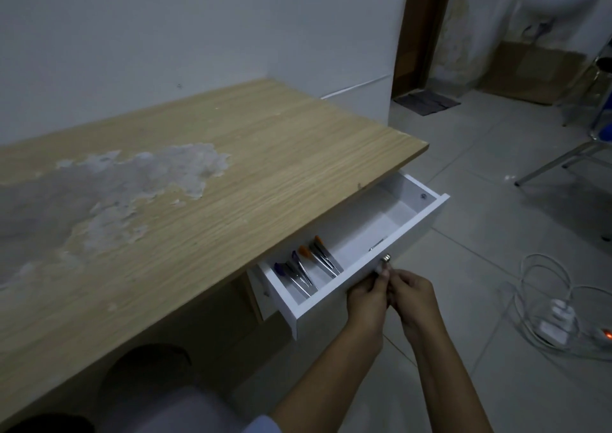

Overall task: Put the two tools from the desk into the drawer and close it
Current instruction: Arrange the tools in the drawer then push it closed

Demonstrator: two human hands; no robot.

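Head view: white drawer (347,253) pulled well out from under the tabletop (205,180), with an orange-handled tool (318,255) and a purple-handled tool (294,273) both lying inside, toward the drawer's left end, close beside each other; right end of the drawer bare. Nothing left on the tabletop above the drawer. Left hand (367,296) and right hand (414,295) bunched together against the drawer front, just below the small metal knob (385,259); left fingertips (381,272) up near the knob, whether pinching it or only pressed to the panel impossible to tell, same for the right grip. Only the closing left, by the look of it. Risks from here: fingers caught between drawer front and tabletop edge if kept on the upper rim; a crooked, jammed slide from pushing off-centre; a hard shove sending the tools sliding and rattling toward the back.
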